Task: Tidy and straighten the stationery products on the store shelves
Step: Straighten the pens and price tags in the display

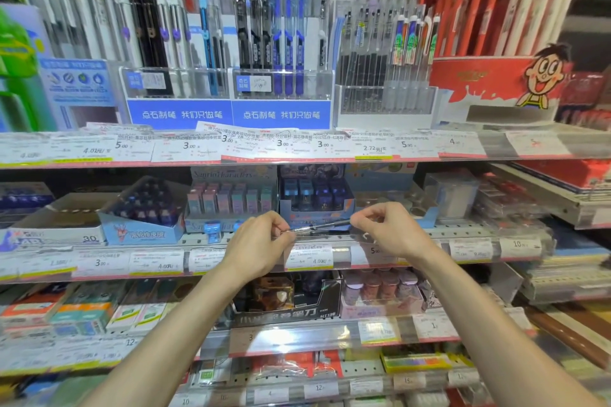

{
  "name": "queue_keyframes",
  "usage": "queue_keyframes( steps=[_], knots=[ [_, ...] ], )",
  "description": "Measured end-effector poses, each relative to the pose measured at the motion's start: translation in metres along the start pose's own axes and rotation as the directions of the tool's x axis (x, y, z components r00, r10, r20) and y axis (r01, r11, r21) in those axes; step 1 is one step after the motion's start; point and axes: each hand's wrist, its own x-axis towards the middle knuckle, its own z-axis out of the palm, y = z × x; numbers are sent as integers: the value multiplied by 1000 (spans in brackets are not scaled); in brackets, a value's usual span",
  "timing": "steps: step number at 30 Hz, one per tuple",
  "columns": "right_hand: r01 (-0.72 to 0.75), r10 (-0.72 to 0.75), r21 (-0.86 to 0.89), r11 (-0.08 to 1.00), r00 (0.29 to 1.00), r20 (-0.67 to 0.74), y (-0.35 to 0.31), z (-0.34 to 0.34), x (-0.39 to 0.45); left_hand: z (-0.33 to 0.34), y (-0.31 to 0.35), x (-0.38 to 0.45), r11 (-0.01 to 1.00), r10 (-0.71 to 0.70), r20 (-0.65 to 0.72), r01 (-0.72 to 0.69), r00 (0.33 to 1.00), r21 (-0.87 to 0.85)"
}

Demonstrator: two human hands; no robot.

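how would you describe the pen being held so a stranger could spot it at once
Find the red display tub with the cartoon face on the top shelf, then drop one shelf down and go left to the two hands. The pen lies level between left hand and right hand, unlike the boxed goods behind.

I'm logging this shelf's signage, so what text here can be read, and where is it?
"点石制笔 我们只做笔": twice on the blue display front.
"3.00": top-rail price tags.
"2.72元": top-rail tag.
"30": white box.
"Sanrio Characters": pastel eraser box.
"4.00": middle-rail tag.
Small print on the tags: too blurred to read.
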Motion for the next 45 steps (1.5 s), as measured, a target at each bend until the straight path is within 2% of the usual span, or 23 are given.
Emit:
queue_keyframes(
  steps=[6, 11, 15, 22, 28, 31, 38, 45],
  knots=[
    [53, -52, 24, 998, 997, -60, 0, 2, -9, -7, 0, -7, 926, -5, -49, -14, 999, -377],
    [179, -179, -20, 984, 984, 0, -13, 9, -22, -16, -6, -16, 902, 16, -101, -58, 995, -428],
    [318, -306, -136, 938, 947, 103, -36, 21, -33, -27, -6, -27, 904, 62, -138, -115, 988, -413],
    [467, -454, -269, 842, 884, 111, -81, 18, -47, -70, 2, -44, 893, 130, -217, -209, 968, -398],
    [564, -560, -306, 767, 821, 107, -127, 2, -49, -113, 13, -42, 873, 204, -298, -311, 933, -375],
    [584, -599, -338, 738, 798, 71, -150, -6, -42, -135, 22, -32, 882, 234, -329, -342, 915, -325],
    [602, -679, -418, 680, 732, -51, -198, -16, -15, -178, 45, 9, 848, 239, -383, -384, 892, -366],
    [548, -702, -543, 636, 703, -113, -230, -26, 17, -211, 59, 47, 890, 345, -477, -443, 808, -106]
  ],
)
